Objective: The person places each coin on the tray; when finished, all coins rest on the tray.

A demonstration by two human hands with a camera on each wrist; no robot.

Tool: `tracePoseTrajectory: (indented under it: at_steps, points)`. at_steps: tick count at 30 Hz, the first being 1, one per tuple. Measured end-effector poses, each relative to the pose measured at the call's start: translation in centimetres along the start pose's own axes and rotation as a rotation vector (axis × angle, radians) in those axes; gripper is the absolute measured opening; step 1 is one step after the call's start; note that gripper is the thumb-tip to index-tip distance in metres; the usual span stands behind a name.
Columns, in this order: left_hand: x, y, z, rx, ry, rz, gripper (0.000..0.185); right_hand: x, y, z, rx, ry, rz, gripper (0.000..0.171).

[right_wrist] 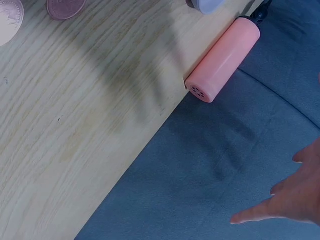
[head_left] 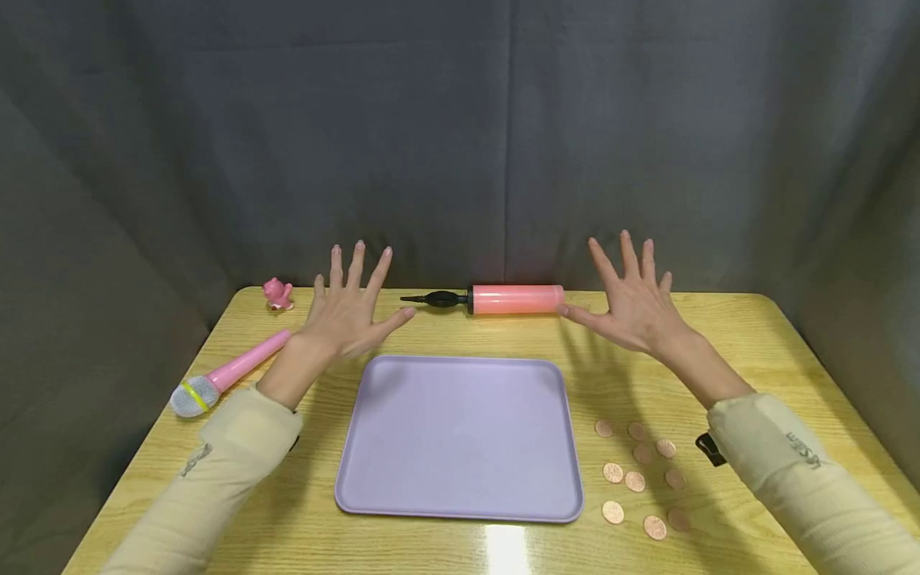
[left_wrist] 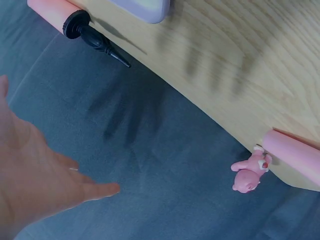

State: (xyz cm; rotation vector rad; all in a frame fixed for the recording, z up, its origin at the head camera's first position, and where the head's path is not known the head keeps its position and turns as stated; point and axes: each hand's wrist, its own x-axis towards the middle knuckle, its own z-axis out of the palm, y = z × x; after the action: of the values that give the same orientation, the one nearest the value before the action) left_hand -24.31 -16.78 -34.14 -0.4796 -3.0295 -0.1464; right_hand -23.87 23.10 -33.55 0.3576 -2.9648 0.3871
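Both hands, left hand and right hand, hover fingers spread; only the head view shows the coins.

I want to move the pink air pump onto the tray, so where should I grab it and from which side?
Grip the pink barrel of the pump around its middle, coming down from above with the right hand, probably the easiest. It lies flat along the table's far edge, so the round barrel is open on top, while the thin black nozzle on its left end looks too slim for a firm hold.
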Motion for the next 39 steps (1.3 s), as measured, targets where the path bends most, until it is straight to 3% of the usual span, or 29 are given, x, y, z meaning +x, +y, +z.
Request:
tracePoseTrajectory:
  at_steps: [9, 11, 17, 22, 25, 29, 35, 39]
  points:
    - [-0.4, -0.8, 0.2, -0.002, -0.023, -0.001, 0.092, -0.5, 0.0, -0.3, 0.043, 0.025, -0.004, 0.102]
    - [-1.1, -1.0, 0.3, -0.049, -0.039, 0.004, 0.091, -0.8, 0.1, -0.3, 0.068, 0.044, -0.022, 0.096]
    - [-4.8, -1.4, 1.4, -0.343, -0.035, 0.071, 0.101, -3.9, 1.9, 0.0, 0.107, 0.053, -0.150, 0.052]
    - [-9.1, -1.9, 3.9, -0.488, 0.007, 0.115, 0.097, -7.6, 4.9, 1.9, 0.165, -0.106, -0.227, 0.028]
    - [-11.4, -2.2, 5.5, -0.495, 0.007, 0.121, 0.096, -9.6, 6.3, 3.1, 0.211, -0.167, -0.240, 0.025]
    - [-13.3, -2.4, 7.2, -0.470, 0.015, 0.116, 0.093, -11.4, 7.4, 4.2, 0.260, -0.153, -0.265, 0.022]
    - [-14.0, -2.4, 8.4, -0.377, 0.068, 0.131, 0.078, -12.0, 7.4, 5.4, 0.313, -0.113, -0.312, 0.021]
    - [-14.2, -2.1, 8.6, -0.353, 0.046, 0.134, 0.070, -12.0, 7.0, 6.0, 0.327, -0.133, -0.294, 0.019]
